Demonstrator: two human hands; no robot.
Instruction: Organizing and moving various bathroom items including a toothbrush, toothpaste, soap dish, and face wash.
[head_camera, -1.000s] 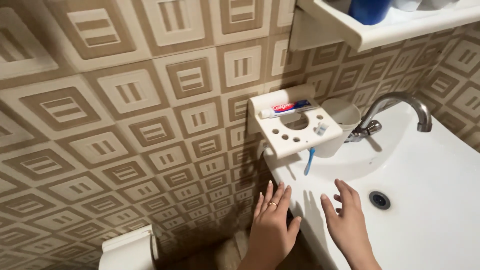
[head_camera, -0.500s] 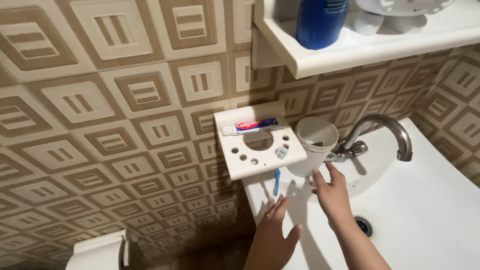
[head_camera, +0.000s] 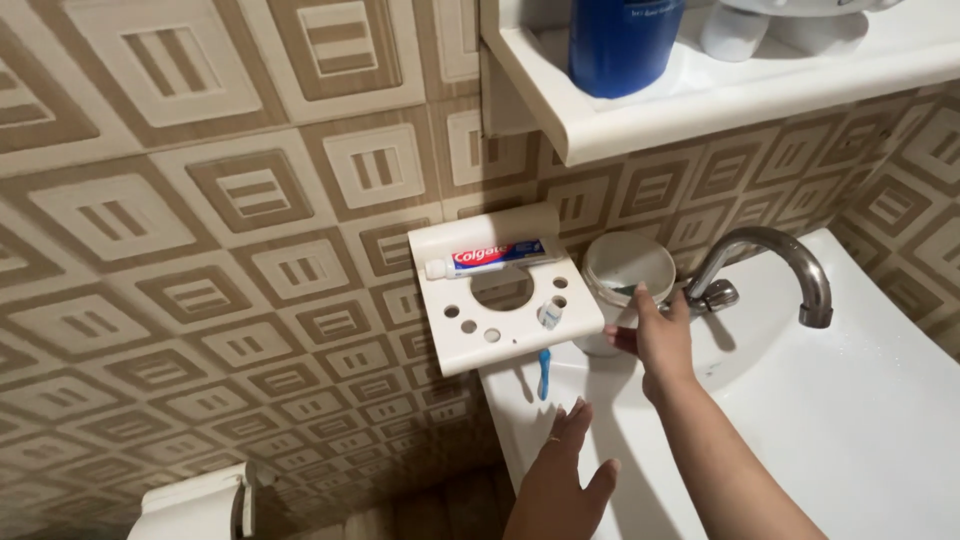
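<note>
I see beige-brown square-patterned wall tiles (head_camera: 200, 220), a white sink (head_camera: 880, 400), a cream holder (head_camera: 500, 295), a red-white-blue toothpaste tube (head_camera: 490, 257) and a blue toothbrush (head_camera: 544, 372).

Home bathrm: sink (head_camera: 860, 420), tap (head_camera: 770, 262), toothpaste (head_camera: 487, 259), tiled wall (head_camera: 200, 250).

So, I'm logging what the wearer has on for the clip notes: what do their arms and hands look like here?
Both arms are bare, with no sleeves in view. The left hand has a thin gold-coloured ring on one finger. The right hand shows no ring, watch or glove. The nails look short and unpainted.
</note>
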